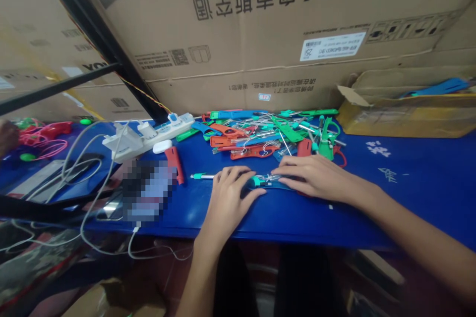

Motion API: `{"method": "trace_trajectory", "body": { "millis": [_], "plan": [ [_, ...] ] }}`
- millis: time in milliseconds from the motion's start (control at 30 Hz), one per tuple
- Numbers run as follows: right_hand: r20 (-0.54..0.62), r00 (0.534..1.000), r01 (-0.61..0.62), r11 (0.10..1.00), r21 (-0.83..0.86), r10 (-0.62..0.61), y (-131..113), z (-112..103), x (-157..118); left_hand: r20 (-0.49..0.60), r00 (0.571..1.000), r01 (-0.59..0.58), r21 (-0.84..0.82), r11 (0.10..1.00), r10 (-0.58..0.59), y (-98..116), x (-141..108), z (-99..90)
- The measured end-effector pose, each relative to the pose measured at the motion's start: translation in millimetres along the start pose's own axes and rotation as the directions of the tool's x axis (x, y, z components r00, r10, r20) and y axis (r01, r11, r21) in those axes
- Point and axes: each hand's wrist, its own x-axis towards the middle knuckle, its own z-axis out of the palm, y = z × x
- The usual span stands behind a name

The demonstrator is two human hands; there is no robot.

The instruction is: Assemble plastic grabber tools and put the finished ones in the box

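Observation:
On the blue table, my left hand (231,187) curls over a slim metal rod with teal plastic ends (203,176). The rod sticks out to the left of its knuckles, and another teal part (256,181) shows by the thumb and index finger. Facing it from the right, my right hand (314,174) has its fingers closed together near thin white wires (268,177); what it pinches is partly hidden. Just behind both hands lies a heap of orange, green and blue plastic pieces (256,136) mixed with metal rods and white wires.
At the left are a white power strip (163,133) with plugs, a white earphone case (162,146), a red plastic piece (174,164) and a blurred phone (150,190) with its cable. An open cardboard box (409,116) stands at the right. Another person's hand (8,137) shows far left.

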Motion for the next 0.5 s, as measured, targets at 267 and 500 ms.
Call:
{"method": "trace_trajectory", "body": {
  "millis": [267,500],
  "plan": [
    [0.025,0.999,-0.021,0.999,0.047,0.020,-0.5,0.3,0.4,0.002,1.000,-0.002,0.038,0.999,0.002,1.4,0.3,0.7],
    [0.013,0.999,0.030,0.995,0.095,-0.031,2.1,0.4,1.3,0.002,1.000,0.012,-0.014,1.000,-0.012,4.8,0.2,-3.1]
  ]
}}
